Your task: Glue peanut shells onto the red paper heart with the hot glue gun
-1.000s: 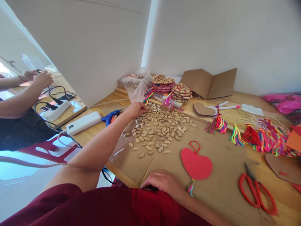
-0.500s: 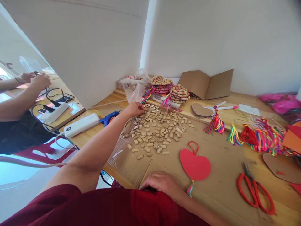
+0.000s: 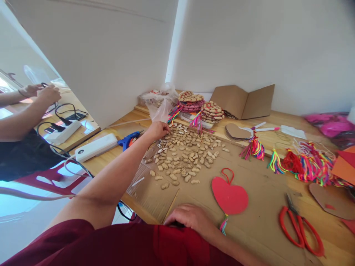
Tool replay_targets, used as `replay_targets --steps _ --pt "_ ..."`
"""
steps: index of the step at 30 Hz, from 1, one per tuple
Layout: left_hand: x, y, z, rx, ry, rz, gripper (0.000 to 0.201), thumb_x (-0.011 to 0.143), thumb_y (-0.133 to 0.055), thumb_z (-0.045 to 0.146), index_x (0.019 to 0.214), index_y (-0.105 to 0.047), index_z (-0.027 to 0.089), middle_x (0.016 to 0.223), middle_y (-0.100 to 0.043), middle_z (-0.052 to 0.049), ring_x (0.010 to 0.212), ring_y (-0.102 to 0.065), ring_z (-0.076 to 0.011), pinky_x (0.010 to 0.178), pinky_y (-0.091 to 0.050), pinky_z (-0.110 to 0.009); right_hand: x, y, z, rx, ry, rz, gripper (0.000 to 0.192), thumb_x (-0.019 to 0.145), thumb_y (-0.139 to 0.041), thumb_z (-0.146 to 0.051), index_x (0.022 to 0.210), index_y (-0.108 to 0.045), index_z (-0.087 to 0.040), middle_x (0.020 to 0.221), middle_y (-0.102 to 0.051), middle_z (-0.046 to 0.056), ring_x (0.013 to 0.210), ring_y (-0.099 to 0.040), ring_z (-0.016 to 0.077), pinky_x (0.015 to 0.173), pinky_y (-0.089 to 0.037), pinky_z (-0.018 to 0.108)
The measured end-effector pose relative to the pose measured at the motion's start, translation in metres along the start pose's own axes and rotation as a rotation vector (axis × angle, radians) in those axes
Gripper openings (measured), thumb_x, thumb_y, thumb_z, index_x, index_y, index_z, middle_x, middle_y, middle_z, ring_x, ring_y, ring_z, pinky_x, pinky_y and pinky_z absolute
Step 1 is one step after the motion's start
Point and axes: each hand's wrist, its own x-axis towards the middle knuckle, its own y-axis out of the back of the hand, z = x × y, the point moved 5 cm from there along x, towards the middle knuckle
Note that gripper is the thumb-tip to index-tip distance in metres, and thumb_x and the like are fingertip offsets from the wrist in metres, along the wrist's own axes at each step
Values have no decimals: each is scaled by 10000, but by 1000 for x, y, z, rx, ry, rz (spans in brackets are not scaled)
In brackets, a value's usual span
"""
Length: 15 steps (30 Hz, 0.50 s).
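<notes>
My left hand (image 3: 159,130) reaches to the far left edge of a spread of peanuts in shells (image 3: 191,147). Its fingers are pinched together among the nuts, and whatever is between them is hidden. Near the front edge of the table rests my right hand (image 3: 191,218), loosely curved, fingers partly out of sight, with nothing visible in it. A red heart (image 3: 230,195) with a red cord loop and a small tassel lies flat to the right of that hand. Both the nuts and the heart are on a cardboard sheet (image 3: 257,210).
Red-handled scissors (image 3: 301,232) lie at the right, below colourful tassels (image 3: 310,162). A blue glue gun (image 3: 129,140) and a white power strip (image 3: 96,147) sit left of the nuts. Behind are peanut-covered pieces (image 3: 212,112) and folded cardboard (image 3: 244,101). Another person's hands (image 3: 46,94) show at far left.
The view has tilted very slightly. My left hand stays at the edge of the peanuts with its fingers closed, and my right hand remains in place.
</notes>
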Motion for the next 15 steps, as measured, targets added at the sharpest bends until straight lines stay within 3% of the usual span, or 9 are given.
replay_targets --steps 3,9,15 --pt "0 0 1 -10 -8 -3 210 771 -650 184 910 -807 180 745 -735 -17 686 -633 -155 731 -490 -236 0 2 -2 10 17 24 127 893 -718 -243 1019 -720 -230 846 -726 -17 759 -648 125 717 -439 197" --pt "8 4 15 -3 -39 77 311 832 -567 135 1050 -787 166 959 -765 -50 847 -660 -175 846 -483 -249 -3 -3 5 -31 7 -2 124 913 -703 -281 1025 -729 -234 841 -734 -12 755 -652 130 723 -447 200" --pt "26 -9 20 0 -53 21 253 744 -640 72 903 -805 179 834 -764 -21 815 -668 -175 791 -475 -226 -4 -5 9 -64 -32 -51 125 920 -702 -272 1038 -725 -240 882 -746 -14 777 -659 129 717 -451 192"
